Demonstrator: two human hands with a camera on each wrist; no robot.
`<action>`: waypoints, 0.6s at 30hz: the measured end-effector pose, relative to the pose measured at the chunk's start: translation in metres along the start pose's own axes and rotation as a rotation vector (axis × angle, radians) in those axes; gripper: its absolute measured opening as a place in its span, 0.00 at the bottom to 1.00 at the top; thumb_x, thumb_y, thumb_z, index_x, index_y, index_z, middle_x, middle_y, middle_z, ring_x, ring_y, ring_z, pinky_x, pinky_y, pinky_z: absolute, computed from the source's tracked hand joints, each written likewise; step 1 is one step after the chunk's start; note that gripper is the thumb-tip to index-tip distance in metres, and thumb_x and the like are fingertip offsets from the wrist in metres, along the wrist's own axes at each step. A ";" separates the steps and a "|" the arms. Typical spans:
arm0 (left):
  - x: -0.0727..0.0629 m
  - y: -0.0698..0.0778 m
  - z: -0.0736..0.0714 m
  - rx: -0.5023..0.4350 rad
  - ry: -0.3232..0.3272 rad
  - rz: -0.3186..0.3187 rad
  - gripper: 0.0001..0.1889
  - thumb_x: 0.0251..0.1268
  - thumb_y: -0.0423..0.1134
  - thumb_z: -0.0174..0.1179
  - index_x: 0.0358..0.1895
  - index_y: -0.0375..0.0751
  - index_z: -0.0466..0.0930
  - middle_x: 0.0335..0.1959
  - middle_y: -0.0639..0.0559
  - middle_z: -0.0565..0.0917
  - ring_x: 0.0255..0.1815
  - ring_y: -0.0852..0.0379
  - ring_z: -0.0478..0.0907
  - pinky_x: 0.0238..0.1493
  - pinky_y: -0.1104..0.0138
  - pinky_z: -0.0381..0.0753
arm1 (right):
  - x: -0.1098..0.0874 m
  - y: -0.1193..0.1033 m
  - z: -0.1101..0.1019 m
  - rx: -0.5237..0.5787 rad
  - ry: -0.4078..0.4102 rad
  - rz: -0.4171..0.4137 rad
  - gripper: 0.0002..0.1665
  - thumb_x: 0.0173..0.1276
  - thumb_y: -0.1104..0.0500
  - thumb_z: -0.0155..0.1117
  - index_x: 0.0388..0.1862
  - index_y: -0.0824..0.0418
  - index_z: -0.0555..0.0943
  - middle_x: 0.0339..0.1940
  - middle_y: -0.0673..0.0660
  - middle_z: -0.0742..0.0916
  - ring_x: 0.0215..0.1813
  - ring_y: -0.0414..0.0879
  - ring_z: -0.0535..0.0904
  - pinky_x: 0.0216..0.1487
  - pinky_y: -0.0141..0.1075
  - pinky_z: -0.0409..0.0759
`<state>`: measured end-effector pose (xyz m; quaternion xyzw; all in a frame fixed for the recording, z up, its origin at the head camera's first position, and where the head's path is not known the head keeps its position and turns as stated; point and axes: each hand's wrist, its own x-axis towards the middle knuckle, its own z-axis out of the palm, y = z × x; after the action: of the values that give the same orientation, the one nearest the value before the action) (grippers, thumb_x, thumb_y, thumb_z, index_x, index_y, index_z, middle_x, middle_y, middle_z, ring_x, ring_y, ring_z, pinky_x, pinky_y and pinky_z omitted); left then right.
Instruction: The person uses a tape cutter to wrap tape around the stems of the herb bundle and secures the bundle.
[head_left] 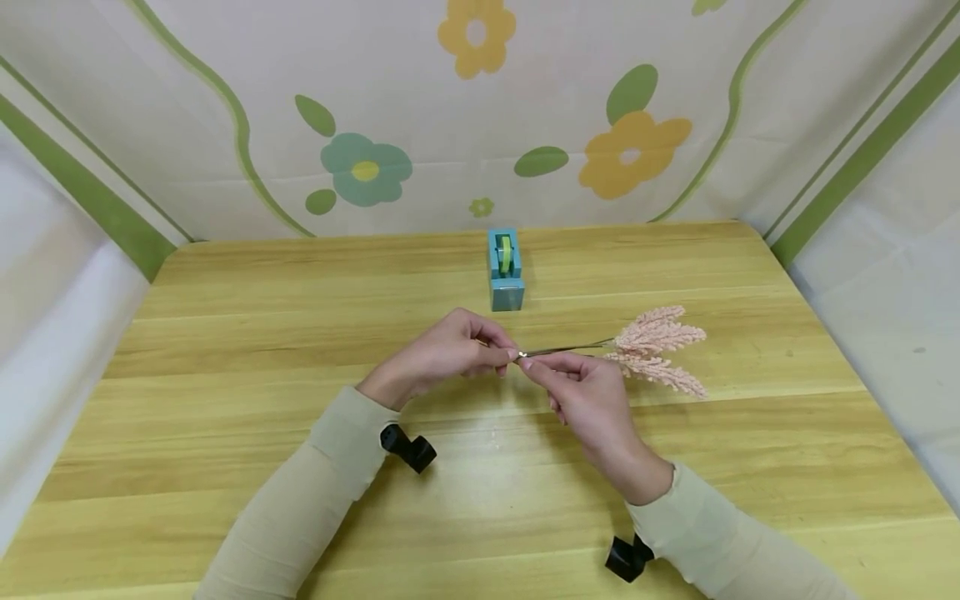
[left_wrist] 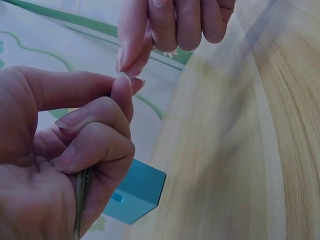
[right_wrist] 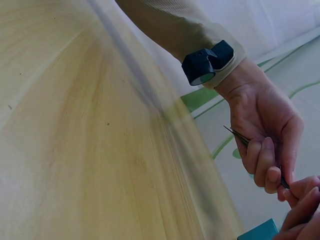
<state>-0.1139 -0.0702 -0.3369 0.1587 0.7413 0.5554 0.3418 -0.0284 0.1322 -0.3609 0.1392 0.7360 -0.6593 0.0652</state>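
Observation:
Pink artificial flower sprigs (head_left: 656, 337) with thin dark stems (head_left: 572, 347) point to the right in the head view. My left hand (head_left: 453, 350) grips the stems near their lower part, fingers curled; the stem ends (right_wrist: 235, 133) poke out of the palm in the right wrist view. The thumb and forefinger of my right hand (head_left: 592, 404) pinch at the stems, right against the left fingertips. A tiny whitish bit (head_left: 522, 355) shows between the two hands; what it is stays too small to tell. The left wrist view shows the stems (left_wrist: 81, 200) under the curled left fingers.
Beyond the hands stands a blue tape dispenser (head_left: 507, 293) with a yellow-green roll (head_left: 506, 254). Everything is over a wooden table (head_left: 247, 350). A flower-patterned cloth (head_left: 420, 100) hangs along the table's far edge. Each sleeve carries a black wrist camera (head_left: 408, 448).

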 end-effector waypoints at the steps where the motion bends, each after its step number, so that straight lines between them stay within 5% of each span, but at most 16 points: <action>1: 0.000 -0.001 0.000 -0.003 0.000 0.004 0.08 0.78 0.37 0.64 0.44 0.39 0.91 0.29 0.51 0.85 0.23 0.58 0.64 0.32 0.65 0.64 | 0.000 0.000 0.000 0.001 0.000 -0.008 0.13 0.72 0.54 0.77 0.47 0.62 0.93 0.20 0.50 0.85 0.18 0.38 0.69 0.20 0.30 0.65; 10: -0.002 0.000 0.002 0.001 -0.006 0.015 0.10 0.78 0.37 0.64 0.48 0.33 0.89 0.30 0.47 0.86 0.22 0.58 0.64 0.30 0.66 0.63 | -0.002 0.000 0.001 0.012 0.017 -0.026 0.15 0.71 0.54 0.79 0.47 0.64 0.93 0.18 0.49 0.84 0.18 0.37 0.68 0.20 0.30 0.64; 18: -0.004 0.003 0.003 -0.005 0.007 -0.010 0.07 0.79 0.37 0.63 0.42 0.39 0.89 0.29 0.48 0.84 0.23 0.59 0.65 0.28 0.67 0.63 | -0.002 -0.001 0.002 0.001 0.013 -0.026 0.15 0.71 0.54 0.79 0.47 0.65 0.93 0.21 0.48 0.86 0.18 0.37 0.69 0.20 0.30 0.64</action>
<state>-0.1096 -0.0697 -0.3333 0.1522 0.7419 0.5560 0.3425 -0.0267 0.1300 -0.3594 0.1338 0.7378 -0.6596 0.0516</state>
